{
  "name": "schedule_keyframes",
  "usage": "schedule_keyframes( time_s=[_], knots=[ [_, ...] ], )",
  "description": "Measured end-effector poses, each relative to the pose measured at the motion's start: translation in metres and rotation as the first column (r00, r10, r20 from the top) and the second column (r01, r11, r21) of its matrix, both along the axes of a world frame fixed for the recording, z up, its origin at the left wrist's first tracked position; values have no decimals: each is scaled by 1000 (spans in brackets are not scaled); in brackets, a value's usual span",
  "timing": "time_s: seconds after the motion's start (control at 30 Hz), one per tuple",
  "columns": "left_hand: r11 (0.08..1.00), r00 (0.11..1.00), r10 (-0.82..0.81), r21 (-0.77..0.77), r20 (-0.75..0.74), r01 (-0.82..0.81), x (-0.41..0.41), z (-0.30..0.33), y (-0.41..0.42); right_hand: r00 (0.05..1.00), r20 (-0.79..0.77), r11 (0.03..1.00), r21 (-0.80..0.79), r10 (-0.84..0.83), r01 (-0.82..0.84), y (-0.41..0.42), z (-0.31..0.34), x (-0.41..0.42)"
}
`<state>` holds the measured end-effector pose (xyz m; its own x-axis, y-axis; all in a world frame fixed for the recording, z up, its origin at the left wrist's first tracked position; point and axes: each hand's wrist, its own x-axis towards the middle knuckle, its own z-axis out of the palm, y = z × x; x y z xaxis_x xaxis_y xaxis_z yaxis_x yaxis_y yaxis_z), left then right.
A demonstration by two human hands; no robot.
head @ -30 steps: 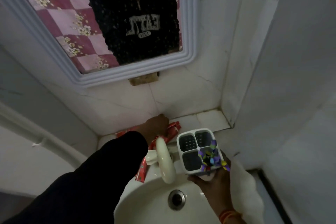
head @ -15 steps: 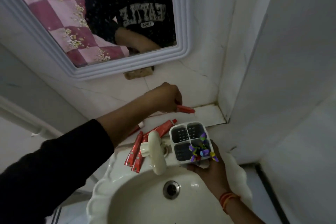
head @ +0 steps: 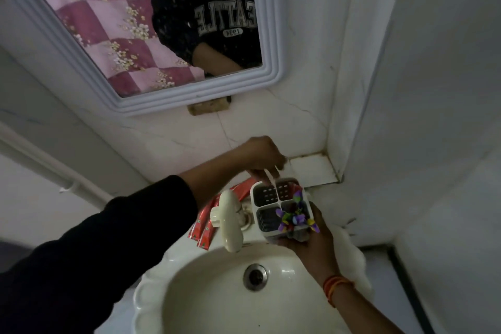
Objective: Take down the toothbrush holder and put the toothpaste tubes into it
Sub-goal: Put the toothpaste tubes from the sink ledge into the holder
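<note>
My right hand (head: pixel 311 243) holds the white four-compartment toothbrush holder (head: pixel 267 198) from below, over the back rim of the sink. Purple and yellow brush ends (head: pixel 294 218) stick out of its near right compartment. A red toothpaste tube (head: pixel 296 187) shows inside the far right compartment. My left hand (head: pixel 264 156) hovers just above the holder's far side, fingers pointing down and apart, nothing red in them. More red toothpaste tubes (head: pixel 207 225) lie on the sink ledge left of the tap.
A cream tap (head: pixel 229 222) stands between the loose tubes and the holder. Below it is the white sink (head: pixel 189 293) with its drain (head: pixel 254 276). A framed mirror (head: pixel 271 35) hangs above. A tiled corner ledge (head: pixel 311 171) sits behind the holder.
My left hand lifted a red tube off the ledge, carried it right to the holder, and the tube now sits in the far right compartment. The holder stayed in my right hand.
</note>
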<state>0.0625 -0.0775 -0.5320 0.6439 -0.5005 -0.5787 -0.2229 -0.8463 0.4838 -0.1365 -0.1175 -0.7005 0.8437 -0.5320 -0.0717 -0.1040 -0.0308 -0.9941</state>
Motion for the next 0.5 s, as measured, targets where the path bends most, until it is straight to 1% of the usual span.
schedule_keyframes(
  time_s=[0.03, 0.07, 0.1, 0.13, 0.2, 0.23, 0.27, 0.33, 0.37, 0.4, 0.5],
  knots=[
    [999, 999, 30, -24, 46, -28, 11, -1, 6, 1000, 3, 1000, 8, -6, 6, 0, 0, 1],
    [1000, 995, 25, -10, 101, -24, 21, -5, 12, 1000, 0, 1000, 1, -9, 9, 0, 1, 1],
    [999, 989, -26, 51, 148, 18, 30, -12, 18, 1000, -13, 1000, -14, -13, 13, 0, 0, 2],
    [984, 975, -126, 144, 186, 100, 38, -22, 24, 1000, -25, 1000, -11, -17, 16, 1, 0, 1],
    [893, 901, -371, 352, 225, 280, 55, -52, 36, 999, -36, 1000, -6, -13, 13, 3, 0, 1],
    [833, 853, -467, 439, 234, 336, 62, -68, 42, 999, -29, 1000, -3, -16, 16, 4, 1, 1],
    [795, 825, -515, 489, 232, 359, 68, -84, 47, 999, -31, 1000, 0, -22, 22, 5, 3, 2],
    [790, 797, -543, 484, 266, 376, 74, -107, 55, 1000, -7, 998, 68, -14, 15, 5, 7, 4],
    [809, 798, -534, 441, 279, 388, 73, -110, 55, 1000, 5, 994, 110, -7, 6, 7, 9, 5],
    [826, 803, -522, 405, 287, 392, 73, -113, 56, 1000, 12, 993, 117, -1, 0, 8, 12, 6],
    [849, 803, -517, 295, 296, 438, 72, -115, 58, 1000, -15, 999, 25, -27, 27, 10, 6, 6]
  ],
)
